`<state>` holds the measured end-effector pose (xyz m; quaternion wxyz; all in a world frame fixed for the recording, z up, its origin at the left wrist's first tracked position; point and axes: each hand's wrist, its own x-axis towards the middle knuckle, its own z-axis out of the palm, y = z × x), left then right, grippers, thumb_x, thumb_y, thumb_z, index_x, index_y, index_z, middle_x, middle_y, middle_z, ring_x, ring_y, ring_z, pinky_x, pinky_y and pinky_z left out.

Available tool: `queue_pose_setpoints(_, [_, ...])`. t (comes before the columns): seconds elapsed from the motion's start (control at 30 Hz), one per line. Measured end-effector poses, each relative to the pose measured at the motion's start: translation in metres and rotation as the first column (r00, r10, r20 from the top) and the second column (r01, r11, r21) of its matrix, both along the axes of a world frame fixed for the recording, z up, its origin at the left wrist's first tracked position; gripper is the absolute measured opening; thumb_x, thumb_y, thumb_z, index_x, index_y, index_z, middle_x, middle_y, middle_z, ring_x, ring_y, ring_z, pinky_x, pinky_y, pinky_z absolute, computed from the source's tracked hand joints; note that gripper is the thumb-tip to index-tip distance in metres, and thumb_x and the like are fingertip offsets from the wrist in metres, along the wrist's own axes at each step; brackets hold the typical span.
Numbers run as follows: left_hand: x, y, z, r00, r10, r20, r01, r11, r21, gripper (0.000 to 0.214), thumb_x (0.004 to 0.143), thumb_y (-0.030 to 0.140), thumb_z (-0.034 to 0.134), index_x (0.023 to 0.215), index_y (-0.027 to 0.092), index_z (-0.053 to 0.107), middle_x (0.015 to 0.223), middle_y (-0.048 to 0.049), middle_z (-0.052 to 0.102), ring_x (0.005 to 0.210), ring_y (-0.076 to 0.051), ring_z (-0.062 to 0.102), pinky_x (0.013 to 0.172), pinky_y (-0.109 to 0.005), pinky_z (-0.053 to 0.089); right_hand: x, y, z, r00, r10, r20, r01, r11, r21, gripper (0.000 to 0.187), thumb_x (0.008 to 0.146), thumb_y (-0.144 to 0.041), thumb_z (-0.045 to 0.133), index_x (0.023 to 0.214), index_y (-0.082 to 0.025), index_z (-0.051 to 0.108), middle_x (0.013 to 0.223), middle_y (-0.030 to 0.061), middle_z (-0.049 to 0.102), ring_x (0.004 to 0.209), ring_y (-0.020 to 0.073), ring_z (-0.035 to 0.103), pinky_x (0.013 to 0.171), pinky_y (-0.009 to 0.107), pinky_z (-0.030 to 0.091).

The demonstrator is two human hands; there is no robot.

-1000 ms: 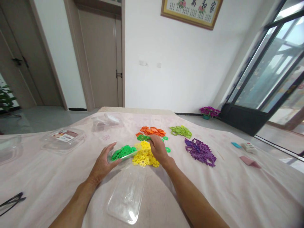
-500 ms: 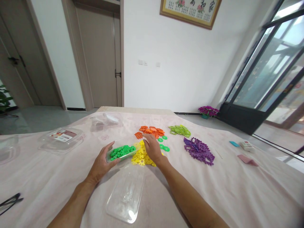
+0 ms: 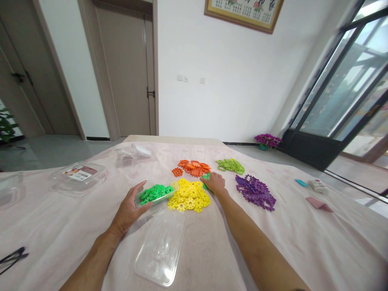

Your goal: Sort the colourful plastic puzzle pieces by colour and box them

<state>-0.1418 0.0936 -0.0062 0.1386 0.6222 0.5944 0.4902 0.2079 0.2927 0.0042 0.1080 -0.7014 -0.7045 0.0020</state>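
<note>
My left hand (image 3: 130,206) grips the near-left end of a clear plastic box (image 3: 157,199), thumb and fingers on its sides. Inside lies a heap of green snowflake discs (image 3: 155,193). My right hand (image 3: 216,184) is down on the cloth with its fingers curled at a few loose green snowflake discs (image 3: 205,178), partly hiding them. Between my hands a pile of yellow snowflake discs (image 3: 189,196) touches the box's right end. Orange snowflake discs (image 3: 194,167) lie just behind. A clear plastic lid (image 3: 160,250) rests flat in front of the box.
Lime green discs (image 3: 230,165) and purple discs (image 3: 255,193) are heaped to the right. Farther right lie a blue piece (image 3: 301,183), a white block (image 3: 317,186) and a pink cloth (image 3: 319,204). Clear containers (image 3: 79,178) stand left; glasses (image 3: 13,258) lie at the left edge.
My right hand has moved right, from above the yellow pile to the loose green discs, uncovering the yellow pile. My left hand and the box stay nearly still.
</note>
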Motion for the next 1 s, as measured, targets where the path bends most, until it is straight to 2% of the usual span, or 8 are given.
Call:
queue_pose_setpoints(0.17, [0.003, -0.001, 0.003, 1.000, 0.009, 0.009, -0.009, 1.000, -0.017, 0.076, 0.080, 0.049, 0.072, 0.146, 0.020, 0.048, 0.144, -0.0159, 0.056, 0.132, -0.033, 0.057, 0.114, -0.054, 0.043, 0.003, -0.001, 0.008, 0.994, 0.069, 0.084, -0.065, 0.997, -0.050, 0.041, 0.099, -0.046, 0.048, 0.124, -0.019, 0.067, 0.131, 0.0165, 0.065, 0.121, 0.0312, 0.058, 0.095, 0.040, 0.045])
queue_pose_setpoints(0.27, [0.003, -0.001, 0.003, 1.000, 0.007, 0.006, -0.007, 1.000, -0.016, 0.073, 0.081, 0.048, 0.072, 0.145, 0.020, 0.049, 0.144, -0.0160, 0.056, 0.132, -0.032, 0.057, 0.114, -0.054, 0.042, 0.010, 0.000, 0.014, 0.990, 0.107, 0.091, -0.100, 0.992, -0.080, 0.035, 0.098, -0.036, 0.049, 0.124, -0.023, 0.068, 0.130, 0.0134, 0.066, 0.120, 0.0292, 0.060, 0.092, 0.037, 0.046])
queue_pose_setpoints(0.37, [0.001, 0.000, 0.000, 1.000, -0.002, -0.005, 0.002, 1.000, -0.007, 0.074, 0.081, 0.048, 0.072, 0.145, 0.020, 0.049, 0.142, -0.0162, 0.057, 0.131, -0.032, 0.058, 0.113, -0.054, 0.043, 0.012, 0.003, 0.016, 0.994, 0.079, 0.075, -0.073, 0.993, -0.089, 0.035, 0.096, -0.038, 0.051, 0.122, -0.024, 0.069, 0.127, 0.0125, 0.068, 0.115, 0.0293, 0.062, 0.087, 0.036, 0.047])
queue_pose_setpoints(0.5, [-0.001, 0.001, -0.002, 0.999, 0.002, -0.032, -0.002, 1.000, -0.001, 0.074, 0.081, 0.050, 0.072, 0.145, 0.019, 0.049, 0.141, -0.0166, 0.058, 0.131, -0.033, 0.058, 0.113, -0.054, 0.043, 0.005, 0.004, 0.012, 0.997, 0.049, 0.059, -0.046, 0.997, -0.055, 0.049, 0.094, -0.056, 0.050, 0.125, -0.023, 0.068, 0.128, 0.0148, 0.066, 0.119, 0.0339, 0.059, 0.090, 0.041, 0.046])
queue_pose_setpoints(0.57, [-0.002, 0.002, -0.003, 0.999, 0.006, -0.039, -0.006, 1.000, 0.001, 0.073, 0.081, 0.050, 0.071, 0.145, 0.019, 0.050, 0.141, -0.0165, 0.058, 0.133, -0.034, 0.056, 0.114, -0.054, 0.042, 0.001, 0.003, 0.009, 0.998, 0.050, 0.050, -0.049, 0.998, -0.025, 0.052, 0.093, -0.059, 0.050, 0.127, -0.024, 0.068, 0.130, 0.0145, 0.065, 0.121, 0.0350, 0.057, 0.093, 0.043, 0.045])
queue_pose_setpoints(0.8, [0.001, 0.000, 0.000, 1.000, 0.003, -0.018, -0.002, 1.000, 0.006, 0.071, 0.082, 0.049, 0.071, 0.144, 0.020, 0.050, 0.143, -0.0153, 0.057, 0.131, -0.032, 0.058, 0.113, -0.052, 0.043, 0.005, -0.005, 0.014, 0.998, 0.059, 0.029, -0.058, 0.997, -0.047, 0.040, 0.092, -0.041, 0.052, 0.127, -0.029, 0.067, 0.132, 0.0112, 0.066, 0.121, 0.0331, 0.058, 0.093, 0.045, 0.046])
queue_pose_setpoints(1.0, [0.000, 0.000, -0.001, 0.999, -0.001, -0.033, 0.001, 1.000, 0.010, 0.071, 0.082, 0.049, 0.071, 0.144, 0.021, 0.050, 0.142, -0.0147, 0.057, 0.131, -0.031, 0.059, 0.114, -0.052, 0.043, 0.015, 0.000, 0.026, 1.000, 0.003, 0.021, -0.001, 0.990, -0.139, 0.038, 0.080, -0.031, 0.062, 0.116, -0.025, 0.073, 0.118, 0.0129, 0.072, 0.111, 0.0327, 0.065, 0.087, 0.041, 0.049])
